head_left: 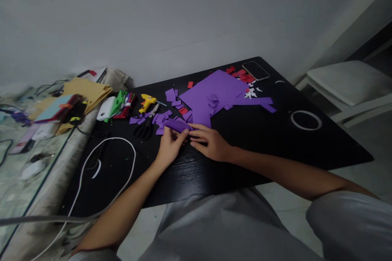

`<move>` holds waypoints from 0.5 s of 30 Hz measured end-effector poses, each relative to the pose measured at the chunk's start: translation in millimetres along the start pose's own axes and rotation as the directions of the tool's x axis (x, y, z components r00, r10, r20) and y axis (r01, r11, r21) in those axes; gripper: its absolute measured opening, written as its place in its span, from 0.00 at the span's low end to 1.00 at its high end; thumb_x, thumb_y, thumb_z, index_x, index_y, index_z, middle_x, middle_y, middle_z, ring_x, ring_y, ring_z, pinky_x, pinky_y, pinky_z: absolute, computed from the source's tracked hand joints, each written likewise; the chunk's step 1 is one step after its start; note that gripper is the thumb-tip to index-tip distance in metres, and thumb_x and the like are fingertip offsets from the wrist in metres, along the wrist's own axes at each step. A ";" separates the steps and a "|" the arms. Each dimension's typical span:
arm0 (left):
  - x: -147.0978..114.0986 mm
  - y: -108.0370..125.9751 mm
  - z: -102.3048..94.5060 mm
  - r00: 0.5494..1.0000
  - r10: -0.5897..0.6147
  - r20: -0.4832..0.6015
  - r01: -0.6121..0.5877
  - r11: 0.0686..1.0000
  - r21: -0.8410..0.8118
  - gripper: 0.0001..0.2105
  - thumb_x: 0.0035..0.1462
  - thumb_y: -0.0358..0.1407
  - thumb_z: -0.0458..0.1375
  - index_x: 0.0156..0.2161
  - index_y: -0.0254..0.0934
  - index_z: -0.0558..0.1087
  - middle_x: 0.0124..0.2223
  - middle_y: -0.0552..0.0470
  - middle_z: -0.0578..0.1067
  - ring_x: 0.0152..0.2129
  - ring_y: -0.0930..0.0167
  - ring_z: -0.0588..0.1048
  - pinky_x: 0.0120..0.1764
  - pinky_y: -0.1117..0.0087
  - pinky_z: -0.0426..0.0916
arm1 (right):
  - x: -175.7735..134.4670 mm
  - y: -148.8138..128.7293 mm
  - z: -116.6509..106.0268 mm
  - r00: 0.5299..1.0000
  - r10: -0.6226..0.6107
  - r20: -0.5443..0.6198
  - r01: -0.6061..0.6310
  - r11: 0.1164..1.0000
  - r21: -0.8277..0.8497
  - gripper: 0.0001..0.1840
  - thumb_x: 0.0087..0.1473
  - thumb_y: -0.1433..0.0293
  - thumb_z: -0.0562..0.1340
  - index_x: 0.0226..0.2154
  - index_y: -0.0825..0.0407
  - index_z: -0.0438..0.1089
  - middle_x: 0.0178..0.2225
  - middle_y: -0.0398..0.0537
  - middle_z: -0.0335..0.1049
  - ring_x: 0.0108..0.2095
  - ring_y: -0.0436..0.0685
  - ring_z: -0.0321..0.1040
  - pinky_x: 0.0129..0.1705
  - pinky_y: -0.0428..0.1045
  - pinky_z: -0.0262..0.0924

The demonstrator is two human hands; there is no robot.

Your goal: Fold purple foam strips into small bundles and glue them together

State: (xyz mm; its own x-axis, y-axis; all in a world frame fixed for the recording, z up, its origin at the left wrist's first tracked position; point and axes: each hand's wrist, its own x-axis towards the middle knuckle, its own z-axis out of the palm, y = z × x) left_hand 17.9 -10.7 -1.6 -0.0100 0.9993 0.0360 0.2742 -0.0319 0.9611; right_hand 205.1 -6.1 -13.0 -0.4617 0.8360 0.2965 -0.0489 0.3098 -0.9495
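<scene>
My left hand [170, 145] is closed on a folded or curled purple paper piece [177, 124], thumb along its near side. My right hand [212, 142] meets the right end of the same piece, fingers bent and seeming to pinch it; the exact contact is hard to see. Just behind lies a large purple paper sheet [214, 85] with a strip sticking out to the right. Small cut purple squares [159, 117] are scattered left of the sheet. Black-handled scissors [146, 124] rest to the left of my left hand, beside a yellow glue gun [147, 101].
Red scraps [241, 74], white scraps [251, 92] and a phone [255, 70] lie at the table's far right. A white ring mark [306, 120] shows nearer. Green and red bundles [121, 105], a white cable [133, 159] and cluttered envelopes [88, 91] are left. A white chair [352, 81] stands right.
</scene>
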 end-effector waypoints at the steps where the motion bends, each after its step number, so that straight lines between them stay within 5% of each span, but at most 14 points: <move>1: 0.2 -0.1 -0.1 1.000 0.023 -0.017 -0.023 1.000 0.000 0.20 0.56 0.46 0.62 0.47 0.39 0.61 0.32 0.56 0.75 0.24 0.71 0.75 0.29 0.71 0.70 | -0.6 0.2 0.8 1.000 0.000 0.019 0.000 1.000 0.014 0.20 0.57 0.70 0.63 0.52 0.54 0.72 0.64 0.58 0.58 0.51 0.60 0.75 0.55 0.55 0.72; 9: 2.8 -5.5 -3.9 0.996 0.054 -0.076 -0.045 0.993 0.111 0.16 0.56 0.41 0.62 0.45 0.37 0.66 0.30 0.56 0.74 0.22 0.73 0.73 0.28 0.72 0.67 | 0.9 1.1 0.5 0.997 0.071 0.031 -0.073 0.992 0.099 0.11 0.55 0.72 0.64 0.42 0.52 0.66 0.56 0.54 0.67 0.52 0.58 0.73 0.56 0.57 0.70; 15: -1.3 -1.0 -5.3 0.994 0.107 -0.024 -0.097 0.958 0.271 0.21 0.55 0.40 0.63 0.53 0.35 0.68 0.29 0.56 0.75 0.22 0.72 0.72 0.27 0.72 0.65 | 9.3 11.2 -1.3 0.957 0.283 -0.068 -0.254 0.926 0.281 0.19 0.50 0.71 0.68 0.41 0.49 0.60 0.37 0.43 0.71 0.36 0.53 0.78 0.43 0.53 0.76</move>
State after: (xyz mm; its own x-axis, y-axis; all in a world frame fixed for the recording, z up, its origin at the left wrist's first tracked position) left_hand 12.5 -12.1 -1.2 -0.0038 0.9894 0.1453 0.5244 -0.1218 0.8427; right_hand 201.4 5.8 -20.7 -0.3954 0.9183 0.0218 -0.1766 -0.0527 -0.9829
